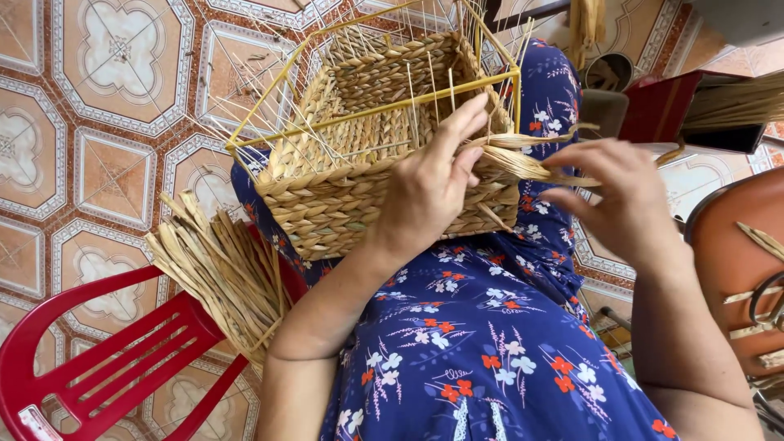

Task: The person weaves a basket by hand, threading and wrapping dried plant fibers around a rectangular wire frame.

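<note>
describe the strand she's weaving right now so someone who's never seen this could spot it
Start at the half-woven straw basket resting on the lap in the blue flowered dress. At its right corner, a flattened pale strand runs from the left hand across to the right hand. Unlike the loose bundle of straw on the red chair, it is joined to the basket.

Count, head view. Hands in frame: 2, the left hand point(425, 192) and the right hand point(608, 200), both the person's own. Woven baskets point(343, 196): 1, half-finished, on a yellow wire frame point(367, 106), also 1. Loose bundles of dried straw point(224, 273): 1, strands too many to count. Red plastic chairs point(106, 363): 1. Orange round objects point(735, 261) at right edge: 1, partly cut off.
</note>
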